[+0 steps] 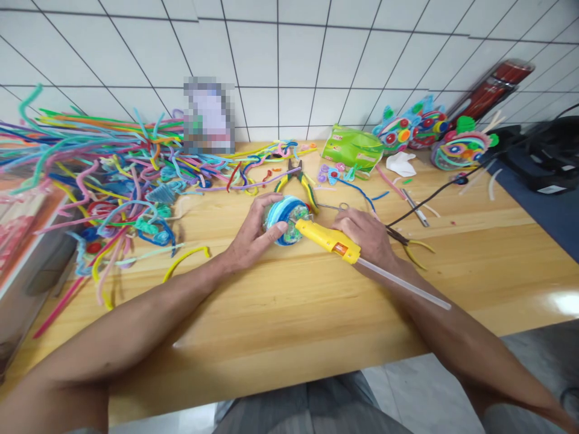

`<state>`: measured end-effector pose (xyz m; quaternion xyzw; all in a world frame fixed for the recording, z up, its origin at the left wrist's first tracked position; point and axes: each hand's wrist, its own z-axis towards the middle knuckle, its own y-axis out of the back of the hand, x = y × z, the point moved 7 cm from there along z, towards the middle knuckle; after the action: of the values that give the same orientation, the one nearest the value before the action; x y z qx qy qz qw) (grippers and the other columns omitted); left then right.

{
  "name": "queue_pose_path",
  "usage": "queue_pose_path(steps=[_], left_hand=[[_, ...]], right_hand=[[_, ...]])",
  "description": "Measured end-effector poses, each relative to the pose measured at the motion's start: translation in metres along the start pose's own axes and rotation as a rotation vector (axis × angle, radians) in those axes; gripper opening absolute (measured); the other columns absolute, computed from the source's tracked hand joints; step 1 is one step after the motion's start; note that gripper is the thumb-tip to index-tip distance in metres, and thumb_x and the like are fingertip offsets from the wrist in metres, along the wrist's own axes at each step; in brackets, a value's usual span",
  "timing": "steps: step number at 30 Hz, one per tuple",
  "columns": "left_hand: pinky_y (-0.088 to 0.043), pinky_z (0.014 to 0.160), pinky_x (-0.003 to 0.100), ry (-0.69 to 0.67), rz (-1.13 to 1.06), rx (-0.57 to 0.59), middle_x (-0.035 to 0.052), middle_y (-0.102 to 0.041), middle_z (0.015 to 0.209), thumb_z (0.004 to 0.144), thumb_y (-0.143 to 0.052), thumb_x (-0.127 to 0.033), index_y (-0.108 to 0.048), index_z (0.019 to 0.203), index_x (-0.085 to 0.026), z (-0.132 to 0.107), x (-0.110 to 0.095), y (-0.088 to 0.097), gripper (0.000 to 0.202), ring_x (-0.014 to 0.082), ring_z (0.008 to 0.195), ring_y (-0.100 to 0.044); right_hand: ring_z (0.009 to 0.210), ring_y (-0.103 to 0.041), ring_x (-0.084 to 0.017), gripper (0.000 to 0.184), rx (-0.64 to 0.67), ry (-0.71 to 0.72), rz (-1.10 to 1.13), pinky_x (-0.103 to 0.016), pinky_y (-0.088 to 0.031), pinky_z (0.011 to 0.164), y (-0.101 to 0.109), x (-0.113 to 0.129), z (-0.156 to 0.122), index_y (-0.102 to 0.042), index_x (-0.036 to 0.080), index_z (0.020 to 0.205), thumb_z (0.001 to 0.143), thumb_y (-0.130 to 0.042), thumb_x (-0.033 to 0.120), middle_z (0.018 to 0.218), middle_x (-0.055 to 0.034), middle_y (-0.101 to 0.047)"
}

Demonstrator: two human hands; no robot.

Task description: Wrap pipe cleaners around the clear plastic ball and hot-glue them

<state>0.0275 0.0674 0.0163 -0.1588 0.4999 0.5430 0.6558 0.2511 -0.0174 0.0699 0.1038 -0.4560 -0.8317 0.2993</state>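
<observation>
My left hand [256,235] is wrapped round the side of a small round craft piece [281,212], striped in light and dark blue with a green patch on its near right face. In my right hand [364,232] is a yellow hot glue gun [323,237], its nozzle at the patch on the piece; I cannot tell whether it touches. A clear glue stick [407,283] sticks out of the gun's back end above my right forearm. Just behind the piece lie open green-and-yellow pliers [296,179].
A tangled heap of coloured pipe cleaners [122,163] covers the table's left side. At the back stand a green tissue pack [351,147] and several finished colourful animal heads [464,147]. Yellow-handled pliers [414,244] and a dark cord [434,196] lie by my right hand.
</observation>
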Motion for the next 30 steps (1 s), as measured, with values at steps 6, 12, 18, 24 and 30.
queue_pose_path(steps=[6, 12, 18, 24, 30], left_hand=[[-0.048, 0.126, 0.055, 0.003, 0.001, 0.007, 0.0129, -0.055, 0.154, 0.107, -0.065, -0.057, -0.05, 0.152, -0.03, -0.0001, -0.0029, 0.0004, 0.055, 0.032, 0.145, -0.055], [-0.046, 0.128, 0.055, -0.017, 0.017, 0.017, 0.013, -0.054, 0.155, 0.107, -0.065, -0.056, -0.049, 0.153, -0.03, 0.0002, -0.0039, 0.0001, 0.055, 0.0316, 0.147, -0.054], [-0.043, 0.131, 0.056, -0.018, 0.02, 0.023, 0.0131, -0.053, 0.157, 0.108, -0.064, -0.055, -0.049, 0.152, -0.03, -0.0003, -0.0035, -0.0008, 0.053, 0.0322, 0.151, -0.051], [-0.045, 0.128, 0.055, -0.003, 0.018, -0.006, 0.013, -0.055, 0.155, 0.107, -0.064, -0.056, -0.049, 0.152, -0.029, -0.0007, -0.0026, -0.0005, 0.055, 0.0321, 0.147, -0.054], [-0.047, 0.127, 0.052, 0.022, 0.013, -0.005, 0.0131, -0.054, 0.154, 0.108, -0.062, -0.057, -0.047, 0.152, -0.027, -0.0006, -0.0022, -0.0005, 0.055, 0.0302, 0.144, -0.056]], right_hand=[[0.093, -0.071, -0.024, 0.019, -0.014, -0.056, 0.011, -0.036, -0.053, 0.081, 0.0047, -0.0015, 0.0001, -0.072, 0.025, 0.106, 0.108, -0.054, 0.019, 0.101, -0.0078, -0.076], [0.095, -0.073, -0.024, 0.018, -0.013, -0.022, 0.016, -0.037, -0.054, 0.083, 0.0024, -0.0001, -0.0003, -0.073, 0.025, 0.104, 0.108, -0.056, 0.021, 0.103, -0.0079, -0.077], [0.093, -0.072, -0.023, 0.017, -0.018, 0.026, -0.035, -0.035, -0.051, 0.081, 0.0017, 0.0033, 0.0014, -0.072, 0.024, 0.103, 0.108, -0.056, 0.019, 0.1, -0.0081, -0.078], [0.092, -0.071, -0.024, 0.018, -0.021, 0.018, -0.021, -0.036, -0.05, 0.081, 0.0002, 0.0024, 0.0004, -0.072, 0.024, 0.103, 0.107, -0.055, 0.016, 0.098, -0.0083, -0.077], [0.093, -0.072, -0.023, 0.021, -0.07, 0.056, -0.01, -0.036, -0.052, 0.082, -0.001, 0.0035, -0.0002, -0.071, 0.023, 0.105, 0.112, -0.051, 0.024, 0.1, -0.009, -0.077]])
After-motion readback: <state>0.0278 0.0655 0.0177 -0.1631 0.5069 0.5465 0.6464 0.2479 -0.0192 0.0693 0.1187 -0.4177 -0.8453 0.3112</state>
